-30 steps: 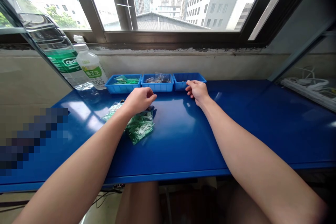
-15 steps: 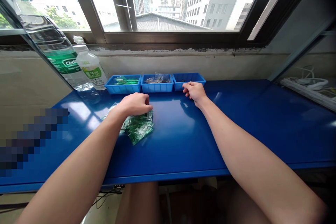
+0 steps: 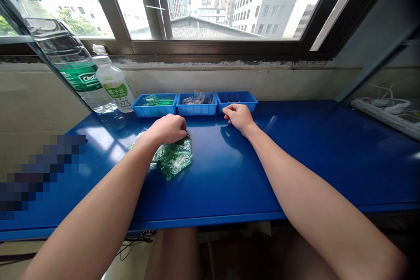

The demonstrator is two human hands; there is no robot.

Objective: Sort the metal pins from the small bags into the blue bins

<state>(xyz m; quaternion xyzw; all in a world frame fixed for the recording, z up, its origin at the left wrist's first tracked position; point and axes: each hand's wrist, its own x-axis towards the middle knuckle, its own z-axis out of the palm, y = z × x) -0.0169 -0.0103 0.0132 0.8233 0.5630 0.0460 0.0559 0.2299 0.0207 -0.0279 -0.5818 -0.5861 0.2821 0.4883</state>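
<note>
My left hand is over a small pile of green see-through packets on the blue table. Its fingers are curled and the thumb lies close to them at the pile's far edge; whatever is inside the grip is hidden. My right hand is just in front of the right blue bin, fingers pinched together. Anything between those fingertips is too small to make out. A few small dark pieces show at the bottom of that bin.
The left blue bin holds green packets, and the middle blue bin holds clear bags. Two bottles, a large water bottle and a smaller white-capped bottle, stand at the back left. A white power strip with cables lies at the right.
My right hand has drawn slightly left and towards me, away from the right bin's front wall. My left hand has shifted a little, its thumb now lower and nearer the fingers.
</note>
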